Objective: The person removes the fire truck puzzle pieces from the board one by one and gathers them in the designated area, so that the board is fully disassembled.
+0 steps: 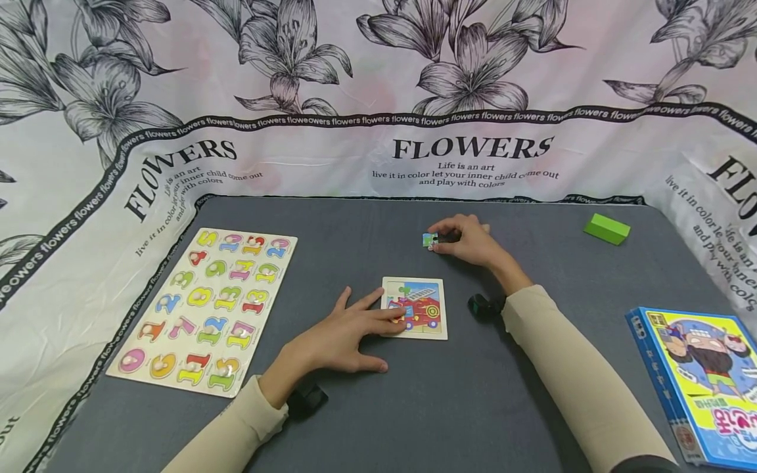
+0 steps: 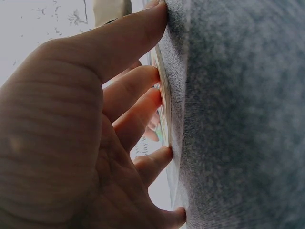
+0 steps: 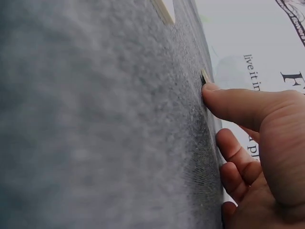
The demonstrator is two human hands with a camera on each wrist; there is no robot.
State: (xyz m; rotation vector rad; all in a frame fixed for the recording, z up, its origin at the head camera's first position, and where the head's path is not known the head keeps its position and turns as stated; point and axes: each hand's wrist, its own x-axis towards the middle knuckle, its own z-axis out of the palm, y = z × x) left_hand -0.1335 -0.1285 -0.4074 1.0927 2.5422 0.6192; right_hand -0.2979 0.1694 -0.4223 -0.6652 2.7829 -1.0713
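A small square jigsaw puzzle (image 1: 436, 330) with a red vehicle picture lies mid-table; its upper left part shows a lighter area. My left hand (image 1: 345, 336) is spread out, fingertips resting on the puzzle's left side and covering part of it. In the left wrist view, straight fingers (image 2: 138, 90) touch the board's thin edge (image 2: 166, 109). Farther back, my right hand (image 1: 472, 242) pinches a small green and blue puzzle piece (image 1: 428, 240) between thumb and fingers, at the table surface. The right wrist view shows only that piece's pale edge (image 3: 205, 75) beyond the thumb.
On the left lies a wooden number board (image 1: 221, 315) filled with colourful numerals. A green block (image 1: 607, 229) sits at the back right. A blue and yellow box (image 1: 704, 381) stands at the right edge. Flower-printed cloth (image 1: 319, 157) borders the grey table (image 1: 449, 407).
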